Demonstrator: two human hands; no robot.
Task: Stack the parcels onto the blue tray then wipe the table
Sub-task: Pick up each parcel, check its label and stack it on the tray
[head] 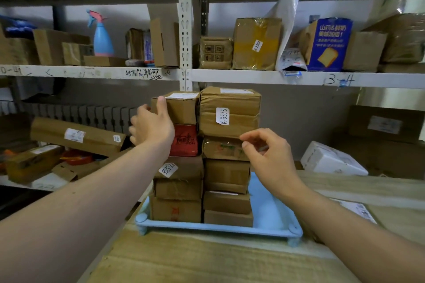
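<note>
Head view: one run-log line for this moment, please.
left hand steadying top-left parcel | right hand open near stacks | parcels on blue tray

Parcels stacked on tray, on table.
Two parcel columns (202, 158) stand side by side on the tray (264, 213), which sits on the table (207, 259); shelves (230, 74) behind.

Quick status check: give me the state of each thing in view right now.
blue tray: on table, loaded with two parcel stacks
left stack top parcel: upright, touched by left hand
K-9575 parcel: tops right stack
right hand: loosely curled, holding nothing
spray bottle: upright on shelf
</note>
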